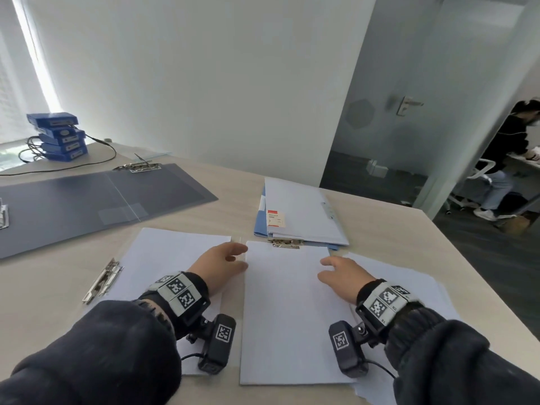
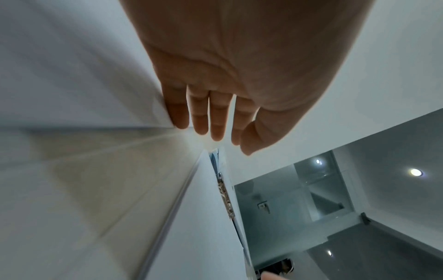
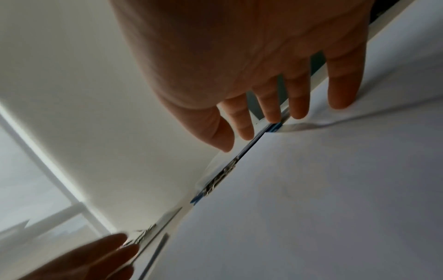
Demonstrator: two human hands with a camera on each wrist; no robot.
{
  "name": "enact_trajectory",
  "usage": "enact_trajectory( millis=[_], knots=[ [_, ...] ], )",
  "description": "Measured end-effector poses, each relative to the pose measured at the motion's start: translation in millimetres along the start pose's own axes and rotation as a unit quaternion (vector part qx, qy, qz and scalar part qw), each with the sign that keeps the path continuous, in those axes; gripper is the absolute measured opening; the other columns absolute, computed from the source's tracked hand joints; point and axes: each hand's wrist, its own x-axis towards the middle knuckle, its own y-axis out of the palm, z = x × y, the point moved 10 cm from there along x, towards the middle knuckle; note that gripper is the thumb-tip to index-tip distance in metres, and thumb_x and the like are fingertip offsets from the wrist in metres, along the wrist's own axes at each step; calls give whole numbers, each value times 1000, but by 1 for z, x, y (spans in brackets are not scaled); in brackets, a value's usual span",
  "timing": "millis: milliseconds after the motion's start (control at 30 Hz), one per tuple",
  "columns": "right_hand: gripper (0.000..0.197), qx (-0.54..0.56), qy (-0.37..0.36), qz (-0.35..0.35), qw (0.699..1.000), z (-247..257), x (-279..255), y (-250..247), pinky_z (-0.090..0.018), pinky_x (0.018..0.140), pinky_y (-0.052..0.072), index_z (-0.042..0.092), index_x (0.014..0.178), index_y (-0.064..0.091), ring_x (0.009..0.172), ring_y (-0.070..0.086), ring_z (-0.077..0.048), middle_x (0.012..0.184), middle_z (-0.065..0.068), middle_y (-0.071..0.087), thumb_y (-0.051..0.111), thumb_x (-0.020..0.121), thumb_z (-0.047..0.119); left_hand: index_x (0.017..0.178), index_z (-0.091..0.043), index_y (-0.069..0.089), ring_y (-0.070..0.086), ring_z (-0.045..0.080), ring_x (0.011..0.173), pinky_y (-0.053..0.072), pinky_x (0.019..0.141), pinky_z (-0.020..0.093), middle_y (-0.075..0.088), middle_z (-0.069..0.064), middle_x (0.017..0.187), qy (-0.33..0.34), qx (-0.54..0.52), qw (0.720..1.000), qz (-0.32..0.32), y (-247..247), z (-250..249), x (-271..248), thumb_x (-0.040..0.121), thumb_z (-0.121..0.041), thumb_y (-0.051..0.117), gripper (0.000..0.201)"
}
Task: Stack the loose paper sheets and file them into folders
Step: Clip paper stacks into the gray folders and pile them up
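On the worktop (image 1: pixel 394 229): squaring the centre paper stack, both hands released.
Head view: the left hand (image 1: pixel 220 266) lies against the left edge of the centre paper stack (image 1: pixel 287 314), and the right hand (image 1: pixel 343 276) rests on its right part; each grip is relaxed, fingers extended, clasping nothing. Paper counted: three lots, namely this stack, sheets at left (image 1: pixel 163 258) and sheets at right (image 1: pixel 409 285). Folders: one dark folder (image 1: pixel 96 200) lying open, one light blue folder (image 1: pixel 301 214) behind the stack. Blue boxes (image 1: pixel 60 135) stand far left; their number is unclear. Left wrist view: straight fingers (image 2: pixel 215 113) meet the paper edge. Right wrist view: fingertips (image 3: pixel 341 91) touch paper. Judgement: stacking is in hand; next, gather the side sheets onto the stack, then file.
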Motion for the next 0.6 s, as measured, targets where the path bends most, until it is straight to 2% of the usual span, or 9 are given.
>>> enact_trajectory(
  millis=[100,200,233,300,367,467,533,567,600],
  knots=[
    [49,48,30,-12,998,-14,-24,-12,-32,106,39,16,144,49,134,48,-23,149,-4,48,52,97,31,129,-32,61,51,13,131,36,104,28,57,-10,128,-4,-9,999,-51,-16,9,-27,94,-20,65,37],
    [43,79,44,-25,996,-18,-43,-18,-35,91,45,3,135,54,114,57,-31,136,-17,57,51,98,24,131,-28,61,48,19,133,36,106,32,52,-4,140,-28,30,994,-100,-44,24,-50,94,-23,65,38],
    [42,90,47,-25,994,-18,-50,-18,-35,89,47,4,134,54,106,56,-28,132,-17,58,51,98,26,131,-27,61,49,21,133,37,108,35,51,-1,144,-42,50,990,-124,-58,32,-56,93,-25,66,39],
    [40,111,59,-17,992,-17,-62,-14,-41,89,54,13,134,54,102,53,-23,127,-10,57,51,98,30,131,-28,61,50,24,131,41,110,43,50,2,146,-84,99,976,-176,-88,50,-68,89,-32,66,43],
    [39,117,63,-14,991,-14,-71,-11,-48,94,54,9,131,55,100,54,-26,133,-17,55,50,97,28,136,-30,56,48,30,131,40,110,47,49,6,145,-150,134,957,-208,-115,73,-80,87,-41,64,51],
    [43,106,55,-19,993,-7,-80,-10,-48,103,45,-4,131,53,109,58,-38,140,-25,51,49,98,23,142,-29,48,44,39,131,38,110,48,48,12,142,-246,143,936,-208,-139,108,-98,84,-51,60,64],
    [45,106,50,-21,993,-5,-82,-9,-45,99,47,-7,132,52,114,58,-41,138,-27,52,49,98,23,143,-29,45,49,39,128,40,108,47,54,11,142,-270,143,934,-184,-142,122,-103,78,-56,58,71],
    [45,106,45,-20,993,-3,-82,-8,-41,92,49,-7,132,52,105,59,-39,132,-28,56,49,98,23,143,-28,45,51,38,127,42,107,45,57,9,141,-267,142,937,-176,-143,125,-103,77,-56,58,72],
    [45,109,43,-18,993,-3,-81,-6,-35,84,46,-7,131,52,92,57,-32,119,-26,61,49,98,23,142,-27,46,54,37,125,43,106,44,58,8,140,-261,142,939,-171,-144,126,-102,78,-54,58,70]
  ],
)
